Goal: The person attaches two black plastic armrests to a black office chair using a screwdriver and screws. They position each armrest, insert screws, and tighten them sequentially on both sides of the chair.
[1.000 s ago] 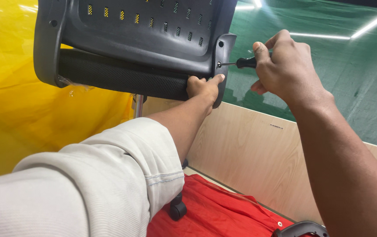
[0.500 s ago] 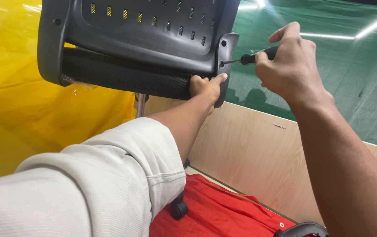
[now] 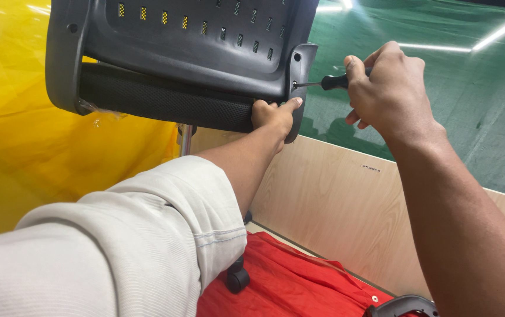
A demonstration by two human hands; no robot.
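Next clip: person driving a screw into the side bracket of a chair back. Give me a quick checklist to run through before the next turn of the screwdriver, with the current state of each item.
1. Screwdriver tip seated at the screw hole in the side bracket: ok, the shaft meets the hole.
2. Right hand gripping the handle: ok, fingers closed round it.
3. Left hand steadying the chair back: ok, it grips the lower edge beside the bracket.
4. Shaft square to the bracket: ok, roughly level.
5. Screw head engaged: cannot tell, too small.
6. Left fingers clear of the tip: ok, they sit below it.
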